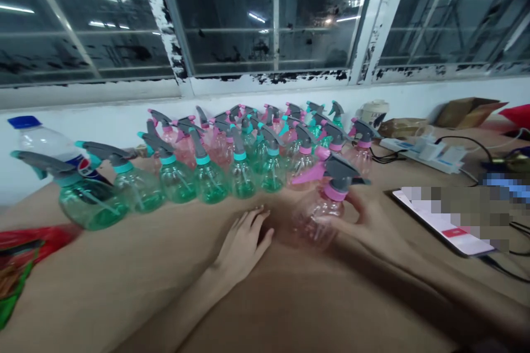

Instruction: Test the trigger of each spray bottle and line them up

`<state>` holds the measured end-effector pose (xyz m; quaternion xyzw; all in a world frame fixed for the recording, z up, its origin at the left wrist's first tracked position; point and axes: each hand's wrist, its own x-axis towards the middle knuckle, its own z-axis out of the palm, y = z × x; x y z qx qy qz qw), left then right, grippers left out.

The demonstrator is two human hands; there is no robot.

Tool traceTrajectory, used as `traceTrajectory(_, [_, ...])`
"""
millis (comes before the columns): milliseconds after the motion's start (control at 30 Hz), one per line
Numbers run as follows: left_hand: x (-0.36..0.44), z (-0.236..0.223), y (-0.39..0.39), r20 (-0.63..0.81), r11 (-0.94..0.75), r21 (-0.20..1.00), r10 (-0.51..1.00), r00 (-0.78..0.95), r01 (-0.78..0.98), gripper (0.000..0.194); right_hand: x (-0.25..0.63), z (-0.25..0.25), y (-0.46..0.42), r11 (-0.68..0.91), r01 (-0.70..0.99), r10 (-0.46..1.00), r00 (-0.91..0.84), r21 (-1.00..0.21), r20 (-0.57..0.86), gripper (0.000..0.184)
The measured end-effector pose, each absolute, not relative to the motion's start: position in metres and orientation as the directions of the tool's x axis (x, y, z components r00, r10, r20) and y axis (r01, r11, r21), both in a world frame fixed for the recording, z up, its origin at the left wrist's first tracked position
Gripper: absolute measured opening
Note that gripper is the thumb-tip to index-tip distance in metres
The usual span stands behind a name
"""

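Note:
My right hand (351,220) is wrapped round the body of a clear pink spray bottle (317,215), which has a grey trigger head and a pink collar. The bottle leans a little and is slightly blurred. To its left, my left hand (246,237) rests on the brown table with its fingers stretched out and nothing in it. Just beyond my hands stands a row of green spray bottles (213,182) with turquoise collars. Behind them crowd several pink spray bottles (362,154) and more green ones, partly hidden by the front row.
A Pepsi bottle (49,140) with a blue cap leans at the far left, near a red bag (37,242). On the right lie a phone (439,220) with a cable and a white power strip (426,151). A cardboard box (466,112) sits by the wall under the windows.

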<state>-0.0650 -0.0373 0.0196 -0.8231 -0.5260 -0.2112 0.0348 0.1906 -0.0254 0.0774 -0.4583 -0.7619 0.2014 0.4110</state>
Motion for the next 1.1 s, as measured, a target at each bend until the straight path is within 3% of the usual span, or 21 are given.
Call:
traceTrajectory(267, [-0.067, 0.020, -0.039, 0.414, -0.363, 0.218, 0.875, 0.251, 0.906, 0.023, 0.150, 0.064, -0.031, 0.539, 0.545, 0.838, -0.424, -0.642, 0.344, 0.055])
traceTrajectory(467, [-0.069, 0.019, -0.038, 0.395, -0.360, 0.226, 0.883, 0.253, 0.905, 0.024, 0.150, 0.057, -0.029, 0.523, 0.538, 0.842, -0.447, -0.660, 0.302, 0.066])
traceTrajectory(633, [-0.068, 0.019, -0.038, 0.372, -0.346, 0.240, 0.896, 0.244, 0.907, 0.025, 0.153, 0.078, -0.014, 0.593, 0.313, 0.758, -0.528, -0.742, 0.383, 0.062])
traceTrajectory(733, [-0.066, 0.019, -0.039, 0.359, -0.329, 0.248, 0.905, 0.229, 0.911, 0.026, 0.147, 0.095, 0.000, 0.535, 0.127, 0.703, -0.615, -0.835, 0.357, 0.062])
traceTrajectory(800, [-0.065, 0.021, -0.040, 0.352, -0.323, 0.251, 0.909, 0.224, 0.913, 0.026, 0.139, 0.102, 0.008, 0.503, 0.066, 0.665, -0.666, -0.862, 0.337, 0.057])
traceTrajectory(967, [-0.064, 0.024, -0.041, 0.334, -0.323, 0.259, 0.914, 0.230, 0.910, 0.028, 0.118, 0.096, 0.015, 0.523, 0.100, 0.694, -0.627, -0.847, 0.354, 0.020])
traceTrajectory(1100, [-0.064, 0.025, -0.042, 0.316, -0.309, 0.272, 0.923, 0.218, 0.911, 0.029, 0.109, 0.089, 0.013, 0.522, 0.154, 0.754, -0.543, -0.839, 0.369, 0.016])
